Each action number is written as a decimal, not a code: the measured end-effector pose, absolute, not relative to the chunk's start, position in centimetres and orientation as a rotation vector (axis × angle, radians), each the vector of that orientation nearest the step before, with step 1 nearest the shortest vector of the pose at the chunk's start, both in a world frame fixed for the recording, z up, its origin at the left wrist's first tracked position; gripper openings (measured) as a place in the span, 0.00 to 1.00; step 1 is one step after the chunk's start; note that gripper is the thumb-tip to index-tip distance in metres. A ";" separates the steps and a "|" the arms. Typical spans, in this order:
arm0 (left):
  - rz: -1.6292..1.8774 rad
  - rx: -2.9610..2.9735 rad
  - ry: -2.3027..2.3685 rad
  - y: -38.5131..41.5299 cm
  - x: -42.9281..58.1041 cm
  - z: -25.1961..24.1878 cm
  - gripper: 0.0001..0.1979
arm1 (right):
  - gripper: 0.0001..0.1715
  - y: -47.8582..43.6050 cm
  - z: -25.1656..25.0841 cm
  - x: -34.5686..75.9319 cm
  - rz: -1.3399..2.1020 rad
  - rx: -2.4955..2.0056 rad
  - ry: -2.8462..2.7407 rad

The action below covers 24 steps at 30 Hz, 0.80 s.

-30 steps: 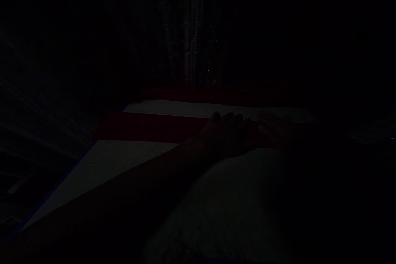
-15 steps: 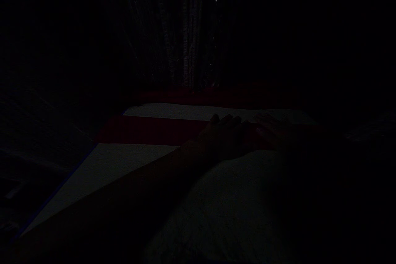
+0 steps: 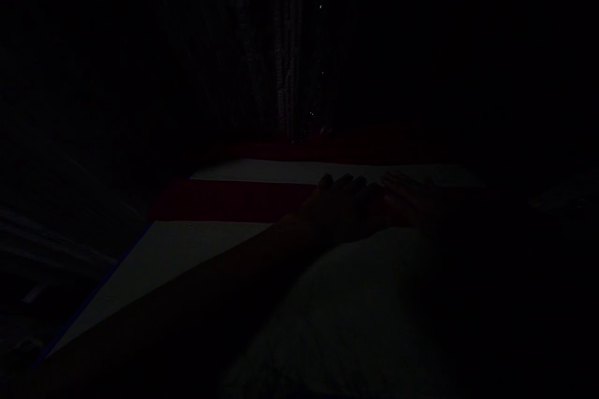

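The scene is very dark. A pale cloth [image 3: 159,255] with a broad red stripe [image 3: 224,201] lies spread flat before me. My left hand [image 3: 341,206] rests flat on the red stripe, fingers stretched forward, with the forearm running back to the lower left. My right hand [image 3: 412,199] lies beside it to the right, fingers also flat and spread on the cloth, barely visible. Neither hand holds anything that I can make out.
A second red band [image 3: 327,146] crosses the cloth's far edge. Behind it hangs a dim, vertically striped curtain or fabric [image 3: 281,75]. A thin blue edge [image 3: 93,296] borders the cloth at the left. Everything else is lost in darkness.
Both hands stay flat in the same place on the cloth. Only the view has shifted slightly.
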State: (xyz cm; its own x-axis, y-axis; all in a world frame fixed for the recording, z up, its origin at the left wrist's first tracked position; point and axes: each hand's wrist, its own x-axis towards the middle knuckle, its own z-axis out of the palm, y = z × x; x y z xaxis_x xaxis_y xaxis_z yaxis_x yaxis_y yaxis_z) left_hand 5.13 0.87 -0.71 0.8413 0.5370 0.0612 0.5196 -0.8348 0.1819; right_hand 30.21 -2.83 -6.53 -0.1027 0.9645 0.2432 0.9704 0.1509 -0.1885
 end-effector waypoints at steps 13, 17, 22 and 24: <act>0.147 2.848 0.833 0.8 5.2 -0.4 0.41 | 0.39 -2.8 -6.9 32.1 -0.046 -1.918 -2.155; 0.149 2.854 0.844 0.8 5.1 -0.6 0.42 | 0.39 -2.9 -7.2 31.9 -0.096 -1.876 -2.130; 0.153 2.850 0.835 1.0 5.2 -0.7 0.41 | 0.39 -2.6 -7.0 32.4 -0.028 -1.927 -2.170; 0.150 2.854 0.838 0.9 5.3 -0.6 0.41 | 0.38 -2.7 -7.0 32.4 -0.039 -1.900 -2.172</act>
State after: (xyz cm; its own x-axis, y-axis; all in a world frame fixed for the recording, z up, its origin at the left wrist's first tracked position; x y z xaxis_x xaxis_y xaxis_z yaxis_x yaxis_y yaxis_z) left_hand 5.29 0.93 -0.62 0.8376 0.5440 0.0504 0.5276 -0.8294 0.1838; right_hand 32.44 -2.72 -6.99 -0.1149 0.9714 0.2077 0.9783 0.1469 -0.1461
